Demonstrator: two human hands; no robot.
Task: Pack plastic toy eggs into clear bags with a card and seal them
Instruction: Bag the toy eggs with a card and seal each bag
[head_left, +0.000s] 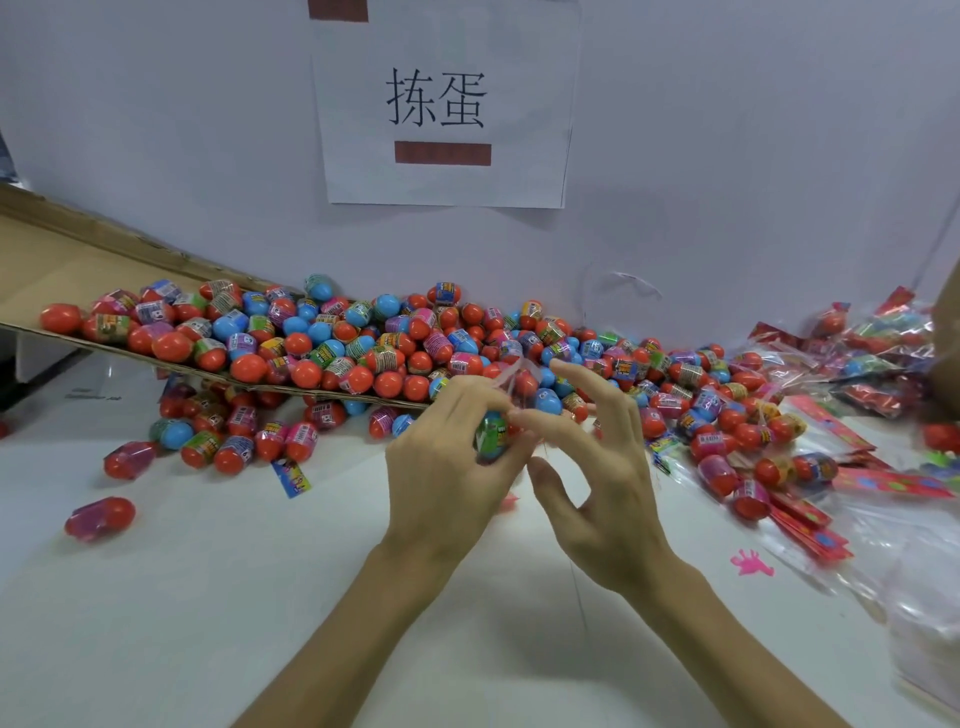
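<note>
Egg heap (332, 338) covers tilted cardboard (47, 249); filled bags (872, 338) right.

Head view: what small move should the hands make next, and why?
Probably ease the green egg, gripped in the left hand, further into the clear bag. Its film stands up between the hands, the right hand meets it at the egg with spread fingers, and the mouth looks unsealed.
</note>
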